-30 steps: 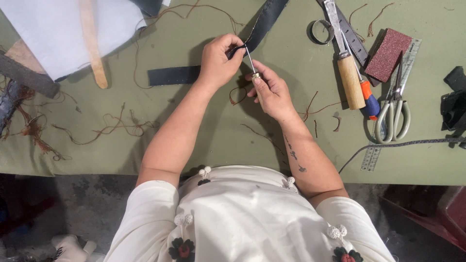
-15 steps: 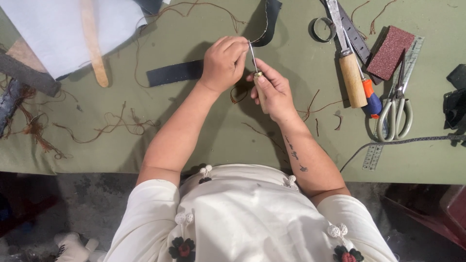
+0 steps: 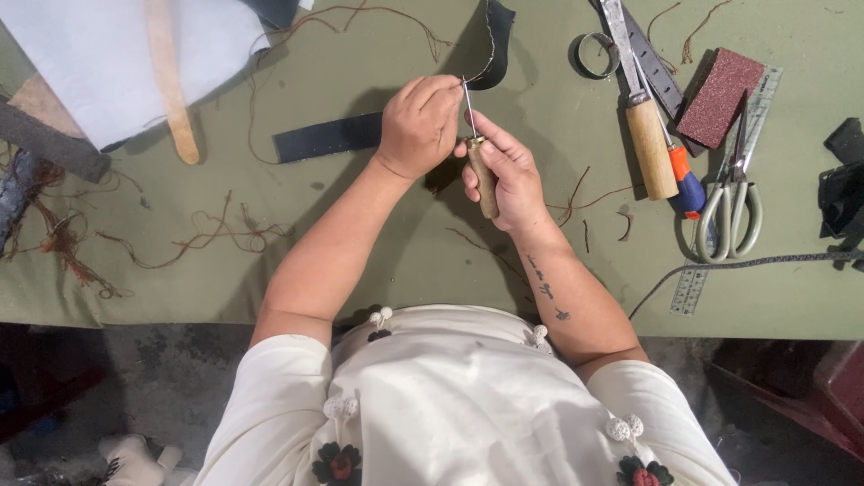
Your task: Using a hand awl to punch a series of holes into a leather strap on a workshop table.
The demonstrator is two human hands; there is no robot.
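Note:
My right hand [image 3: 506, 171] grips the wooden handle of an awl [image 3: 482, 173], whose thin metal point rises toward my left fingertips. My left hand [image 3: 419, 124] is closed on a dark leather strap [image 3: 337, 135], pinching it near the awl's tip. The strap lies flat to the left on the green tabletop [image 3: 378, 261], then curls up and away behind my left hand toward the top edge [image 3: 498, 36].
Right of my hands lie a wooden-handled knife [image 3: 641, 117], a screwdriver with an orange and blue handle [image 3: 684, 175], a sanding block [image 3: 720, 97], scissors [image 3: 731, 202] on a metal ruler and a small ring [image 3: 589, 54]. Brown threads, white sheet [image 3: 99, 54] and wooden stick [image 3: 171, 81] lie left.
Both hands have risen slightly from the table. The awl has turned more upright, and the strap's far end has curled up and nearer my left hand.

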